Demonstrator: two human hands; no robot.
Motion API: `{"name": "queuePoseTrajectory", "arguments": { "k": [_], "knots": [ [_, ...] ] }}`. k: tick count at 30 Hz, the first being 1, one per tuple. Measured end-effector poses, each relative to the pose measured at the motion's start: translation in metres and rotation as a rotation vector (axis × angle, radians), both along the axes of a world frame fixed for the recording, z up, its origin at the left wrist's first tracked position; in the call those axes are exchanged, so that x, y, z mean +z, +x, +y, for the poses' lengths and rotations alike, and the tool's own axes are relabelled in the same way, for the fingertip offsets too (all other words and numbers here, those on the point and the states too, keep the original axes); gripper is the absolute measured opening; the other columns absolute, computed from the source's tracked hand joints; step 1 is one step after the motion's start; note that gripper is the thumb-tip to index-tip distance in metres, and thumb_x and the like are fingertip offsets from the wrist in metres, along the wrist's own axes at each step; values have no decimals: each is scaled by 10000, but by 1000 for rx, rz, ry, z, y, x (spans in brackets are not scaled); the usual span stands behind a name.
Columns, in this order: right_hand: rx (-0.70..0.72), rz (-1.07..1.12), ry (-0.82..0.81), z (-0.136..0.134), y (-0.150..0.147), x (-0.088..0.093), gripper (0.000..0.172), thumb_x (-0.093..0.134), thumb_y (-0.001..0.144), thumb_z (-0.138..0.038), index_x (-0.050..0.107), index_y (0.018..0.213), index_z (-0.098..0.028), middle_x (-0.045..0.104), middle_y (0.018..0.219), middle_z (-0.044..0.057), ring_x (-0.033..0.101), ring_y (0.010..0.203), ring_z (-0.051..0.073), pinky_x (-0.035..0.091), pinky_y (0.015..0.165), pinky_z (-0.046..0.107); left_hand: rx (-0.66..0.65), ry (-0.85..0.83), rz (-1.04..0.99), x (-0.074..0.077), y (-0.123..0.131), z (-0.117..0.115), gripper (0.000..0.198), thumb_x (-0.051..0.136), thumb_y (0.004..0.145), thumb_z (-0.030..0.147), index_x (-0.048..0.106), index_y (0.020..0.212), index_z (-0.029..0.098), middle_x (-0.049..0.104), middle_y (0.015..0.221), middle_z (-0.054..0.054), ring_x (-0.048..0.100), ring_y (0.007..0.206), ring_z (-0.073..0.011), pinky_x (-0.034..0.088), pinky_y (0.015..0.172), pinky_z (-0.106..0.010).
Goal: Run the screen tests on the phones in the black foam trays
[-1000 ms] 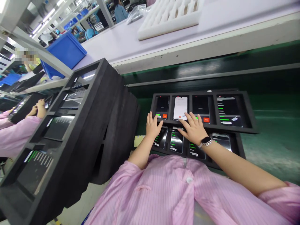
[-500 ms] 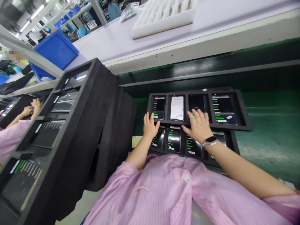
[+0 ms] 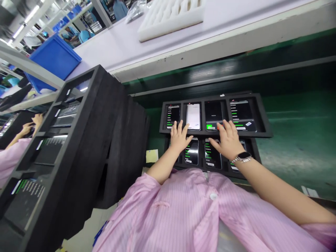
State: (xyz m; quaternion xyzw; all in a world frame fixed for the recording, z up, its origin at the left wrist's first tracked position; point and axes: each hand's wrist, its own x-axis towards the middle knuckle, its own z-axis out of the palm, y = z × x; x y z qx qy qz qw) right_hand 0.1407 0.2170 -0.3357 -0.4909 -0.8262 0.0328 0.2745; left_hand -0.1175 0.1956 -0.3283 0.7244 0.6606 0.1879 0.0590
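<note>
Two black foam trays of smartphones lie before me, the far tray (image 3: 265,122) overlapping the near tray (image 3: 256,157). My left hand (image 3: 180,137) is open, fingers spread at the front edge of the far tray, close to the leftmost phone (image 3: 173,113) and the white-screened phone (image 3: 193,113). My right hand (image 3: 229,141), with a watch (image 3: 243,155) on its wrist, is also open. Its fingertips are by a dark-screened phone (image 3: 214,111), which shows green and orange buttons, and the rightmost phone (image 3: 241,110). Neither hand holds anything. My arms partly cover phones in the near tray.
A tall stack of black foam trays (image 3: 86,140) with phones rises on my left. Beyond are a white ledge (image 3: 223,38), a white foam tray (image 3: 170,26) and a blue bin (image 3: 54,57). A co-worker's hands (image 3: 33,124) work at far left.
My left hand has shifted right, toward the white-screened phone. My right hand has moved right, off the dark-screened phone, where green and orange buttons now show. The view has shifted slightly.
</note>
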Motion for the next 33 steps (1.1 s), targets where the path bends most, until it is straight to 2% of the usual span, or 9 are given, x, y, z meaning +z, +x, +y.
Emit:
{"name": "queuePoseTrajectory", "arguments": {
  "k": [6, 9, 12, 15, 18, 21, 24, 29, 33],
  "knots": [
    [-105, 49, -72, -69, 52, -1, 754, 552, 989, -486, 369, 1609, -96, 391, 1609, 292, 250, 1572, 468, 290, 1261, 659, 16, -5, -17, -3, -1, 1, 788, 785, 898, 296, 448, 1608, 243, 208, 1769, -144, 62, 1647, -455, 152, 1312, -718],
    [-167, 22, -172, -102, 71, -10, 743, 526, 989, -521, 412, 1569, -71, 395, 1591, 324, 252, 1566, 478, 287, 1265, 649, -2, -45, -25, 2, -1, 4, 690, 807, 900, 354, 549, 1534, 267, 167, 1781, -111, 14, 1642, -482, 141, 1300, -742],
    [-197, -10, -225, -126, 81, -21, 744, 511, 990, -540, 434, 1543, -47, 395, 1582, 339, 261, 1558, 490, 282, 1258, 666, 11, -56, -67, 10, -7, -2, 749, 801, 916, 481, 497, 1575, 296, 114, 1790, -94, -26, 1639, -486, 189, 1280, -748],
    [-206, -33, -245, -147, 87, -33, 720, 482, 1002, -546, 455, 1528, -55, 428, 1564, 329, 302, 1541, 492, 300, 1245, 676, 12, -24, -104, 13, -22, -31, 815, 723, 967, 552, 355, 1650, 305, 61, 1794, -101, -19, 1652, -436, 220, 1296, -691],
    [-219, -35, -253, -165, 91, -46, 694, 446, 1016, -552, 498, 1501, -57, 460, 1544, 327, 341, 1517, 499, 321, 1219, 702, 1, -79, -102, 1, -43, -78, 789, 673, 995, 553, 330, 1647, 273, 89, 1784, -142, 49, 1656, -406, 217, 1314, -647],
    [-190, -30, -278, -173, 92, -59, 670, 463, 1007, -536, 516, 1514, -102, 462, 1562, 291, 361, 1504, 493, 326, 1195, 733, 61, -208, -88, -22, -58, -124, 778, 690, 985, 519, 347, 1628, 247, 154, 1763, -190, 101, 1650, -418, 243, 1305, -649],
    [-151, -26, -297, -171, 85, -66, 629, 480, 1002, -511, 546, 1516, -154, 440, 1597, 258, 381, 1487, 491, 310, 1190, 748, 162, -314, -102, -44, -59, -149, 778, 721, 961, 496, 368, 1614, 262, 190, 1753, -191, 131, 1645, -429, 236, 1304, -658],
    [-89, -80, -346, -158, 69, -69, 586, 488, 1002, -490, 591, 1496, -192, 401, 1640, 225, 361, 1496, 481, 277, 1213, 733, 317, -365, -200, -62, -48, -157, 928, 770, 911, 530, 282, 1649, 250, 155, 1755, -217, 191, 1634, -415, 308, 1285, -620],
    [-58, -131, -379, -153, 64, -74, 570, 507, 995, -506, 617, 1475, -220, 366, 1664, 193, 344, 1505, 462, 295, 1203, 733, 287, -384, -115, -61, -41, -163, 971, 823, 858, 575, 346, 1648, 272, 159, 1760, -206, 205, 1615, -463, 290, 1269, -676]
  ]
}}
